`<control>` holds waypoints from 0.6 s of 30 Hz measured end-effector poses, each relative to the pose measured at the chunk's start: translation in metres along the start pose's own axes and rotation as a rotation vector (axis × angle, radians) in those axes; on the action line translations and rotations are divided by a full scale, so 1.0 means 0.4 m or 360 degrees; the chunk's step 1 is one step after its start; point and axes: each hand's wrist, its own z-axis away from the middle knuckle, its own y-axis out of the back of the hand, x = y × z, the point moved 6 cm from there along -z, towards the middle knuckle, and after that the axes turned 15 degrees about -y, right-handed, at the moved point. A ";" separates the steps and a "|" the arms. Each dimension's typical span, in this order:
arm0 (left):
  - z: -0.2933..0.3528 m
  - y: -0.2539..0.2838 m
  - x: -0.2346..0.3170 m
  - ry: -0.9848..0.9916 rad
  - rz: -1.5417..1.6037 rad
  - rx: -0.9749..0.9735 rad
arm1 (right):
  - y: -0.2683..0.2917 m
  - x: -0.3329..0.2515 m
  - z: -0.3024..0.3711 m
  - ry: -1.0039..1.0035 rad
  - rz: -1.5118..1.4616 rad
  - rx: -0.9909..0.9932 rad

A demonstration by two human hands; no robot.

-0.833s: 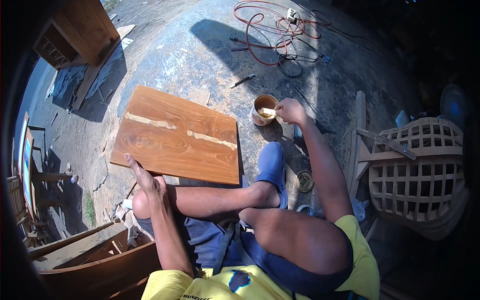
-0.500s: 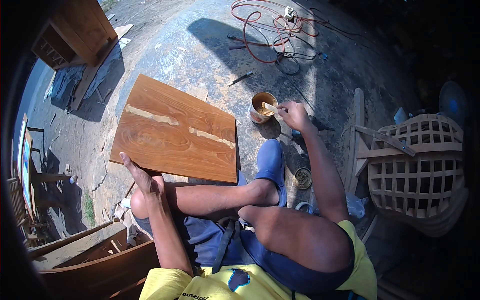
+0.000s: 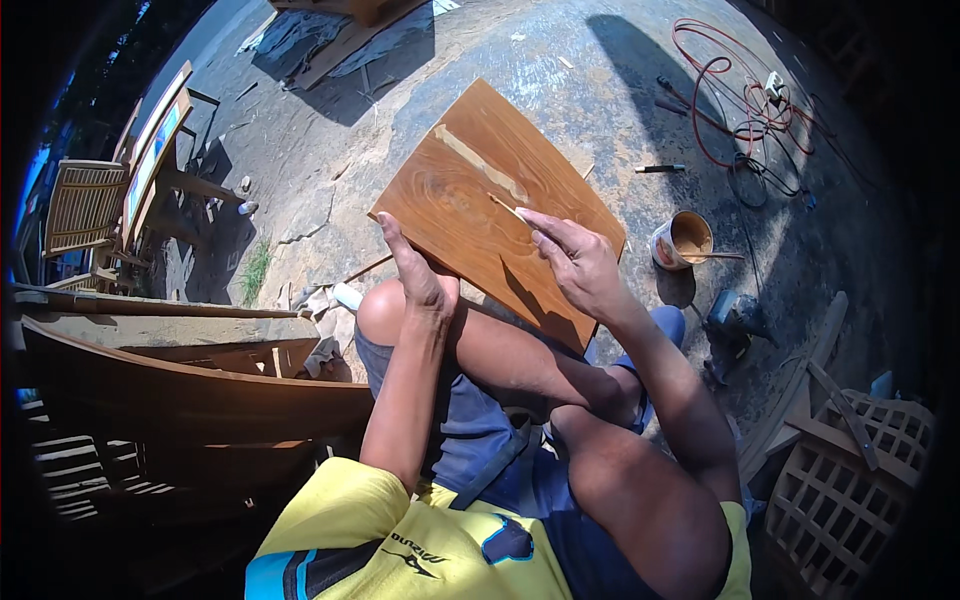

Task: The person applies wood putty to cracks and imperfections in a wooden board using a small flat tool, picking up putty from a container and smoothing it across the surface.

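The wooden board (image 3: 478,228) is held up at a slant above the bent left leg (image 3: 520,345), its near left corner taken in the grip of the left hand (image 3: 425,283), with the thumb laid over the edge and the other fingers hidden beneath. The main change is found at the right hand (image 3: 585,265): half a second ago it was held at the mouth of the tin (image 3: 665,248), with a pale piece dipped inside; now it has been brought over the board, and a thin applicator (image 3: 513,211) is pinched between thumb and fingers, its tip pointed at the wood beside a pale streak (image 3: 480,163). Whether the tip is pressed on the surface or held just above it cannot be told for certain at this angle, and the other streak seen earlier is now covered, at least mostly, by the right hand. The tin has been left on the ground (image 3: 600,125), to the right of the board and well apart from it, with a stick (image 3: 716,255) leaned out over its rim. By this, the work may be judged to have been carried from the picking up of paste to its spreading, while the board is kept steady by the left hand alone
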 end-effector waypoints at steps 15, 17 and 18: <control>0.005 -0.002 -0.004 -0.0004 0.0009 -0.0037 | -0.051 -0.063 -0.027 0.0111 0.0679 0.0117; 0.007 -0.011 -0.005 0.0009 0.0018 -0.0069 | -0.068 -0.063 -0.045 0.0097 0.0724 0.0102; 0.006 -0.013 -0.004 0.0011 0.0017 -0.0074 | -0.075 -0.070 -0.051 0.0105 0.0772 0.0074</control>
